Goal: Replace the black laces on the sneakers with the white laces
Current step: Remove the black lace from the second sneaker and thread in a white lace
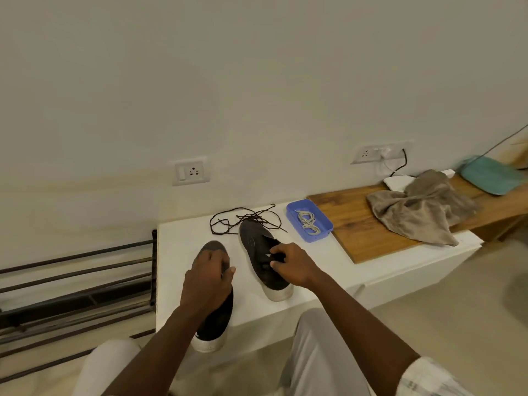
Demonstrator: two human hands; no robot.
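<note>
Head: left grip [207, 281], right grip [291, 265] atop sneakers [253, 241]

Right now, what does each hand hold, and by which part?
The left hand grips the left sneaker over its middle; the right hand pinches the right sneaker at its tongue opening.

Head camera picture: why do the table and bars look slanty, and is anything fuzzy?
Head view: the wide lens slants and bends the white table and rack bars; head view: light dim, yellowish, shadows soft, no glare; head view: left hand on the left sneaker and right hand on the right sneaker look slightly soft, white laces in the blue tray fuzzy.
</note>
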